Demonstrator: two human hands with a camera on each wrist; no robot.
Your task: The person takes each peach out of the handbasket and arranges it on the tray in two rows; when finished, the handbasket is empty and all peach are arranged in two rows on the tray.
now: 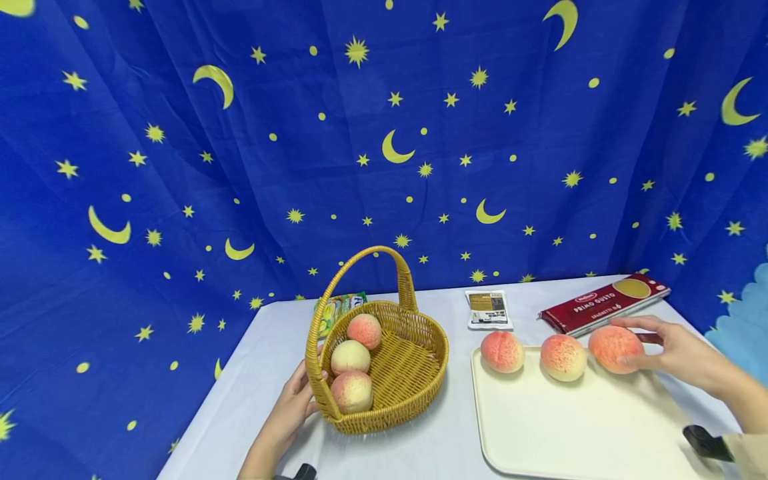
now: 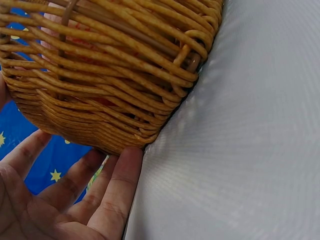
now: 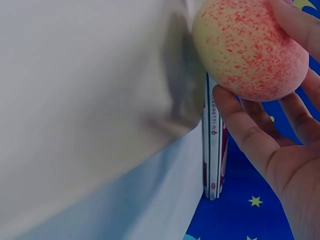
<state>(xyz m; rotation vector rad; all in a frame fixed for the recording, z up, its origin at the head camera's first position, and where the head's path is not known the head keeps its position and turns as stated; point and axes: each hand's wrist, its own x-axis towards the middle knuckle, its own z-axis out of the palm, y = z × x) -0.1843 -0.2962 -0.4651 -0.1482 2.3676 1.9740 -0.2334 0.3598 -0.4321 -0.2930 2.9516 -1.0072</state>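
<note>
Well, on the left, the left hand (image 1: 292,402) touches the side of a brown woven basket (image 1: 414,400). Its fingers are spread apart, and the tips rest low on the basket wall, close to the white table (image 1: 240,373). The basket has a tall, round handle (image 1: 336,293). Three peaches sit inside, in a row along the left side. The back peach (image 1: 364,331) is pink, the middle peach (image 1: 351,357) is mostly pale yellow, and the front peach (image 1: 351,392) is pink and yellow. A green and yellow packet (image 1: 342,310) lies just behind the basket, and the basket hides part of it.

Next comes a small white packet (image 1: 489,310) with a brown label, near the back of the table. In front of it is a big cream tray (image 1: 558,427). The left tray peach (image 1: 503,352) is by the far left corner, and the middle tray peach (image 1: 563,357) is near it at the far edge. Then comes the right tray peach (image 1: 616,349). The right hand (image 1: 678,350) holds it between the thumb and the fingers, by the tray's far edge. I cannot tell if that peach touches the tray. A dark red spaghetti pack (image 1: 606,303) lies slanted behind it. A blue cloth (image 1: 336,133) with yellow moons and stars hangs at the back.
</note>
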